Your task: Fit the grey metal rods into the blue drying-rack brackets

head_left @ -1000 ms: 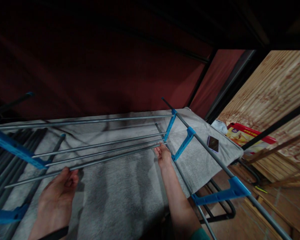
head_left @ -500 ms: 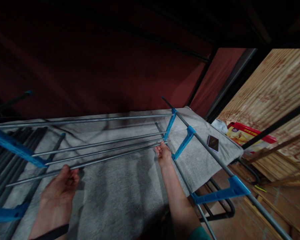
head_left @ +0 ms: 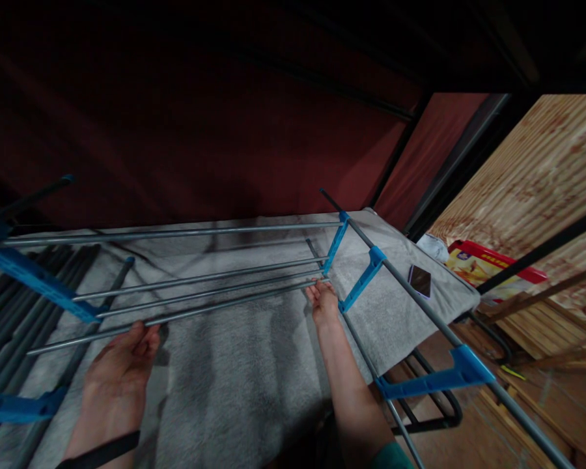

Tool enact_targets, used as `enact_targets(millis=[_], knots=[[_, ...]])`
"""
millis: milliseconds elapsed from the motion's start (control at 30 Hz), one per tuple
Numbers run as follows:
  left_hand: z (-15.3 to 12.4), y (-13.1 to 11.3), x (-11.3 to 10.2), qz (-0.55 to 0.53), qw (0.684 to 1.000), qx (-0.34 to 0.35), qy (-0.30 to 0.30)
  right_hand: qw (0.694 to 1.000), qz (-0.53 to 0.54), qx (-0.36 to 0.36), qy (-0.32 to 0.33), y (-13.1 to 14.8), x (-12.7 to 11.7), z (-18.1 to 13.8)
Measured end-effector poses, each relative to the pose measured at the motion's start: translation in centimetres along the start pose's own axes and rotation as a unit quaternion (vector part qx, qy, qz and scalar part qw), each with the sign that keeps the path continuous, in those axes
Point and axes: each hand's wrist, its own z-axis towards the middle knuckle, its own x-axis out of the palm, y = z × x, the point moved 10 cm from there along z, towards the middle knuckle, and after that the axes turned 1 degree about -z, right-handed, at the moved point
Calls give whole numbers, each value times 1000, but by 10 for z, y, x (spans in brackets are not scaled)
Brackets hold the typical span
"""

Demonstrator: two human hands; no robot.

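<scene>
A long grey metal rod (head_left: 215, 306) lies across the rack frame, over a grey blanket (head_left: 234, 378). My left hand (head_left: 122, 371) grips this rod near its left part, fingers curled round it. My right hand (head_left: 323, 301) pinches the rod's right end, right beside a blue plastic connector (head_left: 364, 279). Two more grey rods (head_left: 200, 280) run parallel just behind, joined to a blue bracket (head_left: 333, 244) on the right and a blue side bar (head_left: 43, 283) on the left.
A grey upright tube (head_left: 420, 296) with blue connectors (head_left: 439, 378) slants down on the right. A phone (head_left: 418, 280) lies on the blanket's right corner. A red and yellow box (head_left: 488, 267) sits past it by wooden boards (head_left: 532, 189). Dark tubes (head_left: 10, 326) lie at left.
Both hands have stayed on the front rod; its left part and my left hand have shifted slightly up and to the right. The view has drifted a little.
</scene>
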Motion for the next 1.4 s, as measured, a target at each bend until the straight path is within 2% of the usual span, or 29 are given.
enact_targets(millis=[100,400,567,800,1033,1267,1400], knots=[[-7,8,-2,-10,996,-68,-50,1000,-7,-4,0,1,-1,1],[-13,8,3,-12,997,-58,-42,1000,-12,-3,26,-1,3,1],[-16,12,13,-1,999,-41,4,999,-37,1,38,-7,8,-3],[-21,25,27,1,998,-35,48,996,-30,44,65,-23,19,-14],[-27,31,38,-13,998,-26,60,993,-44,59,95,-35,30,-25],[-36,37,49,-2,995,-28,97,989,-28,89,113,-49,38,-33],[-45,38,56,0,993,-10,119,988,-33,79,132,-51,39,-35]])
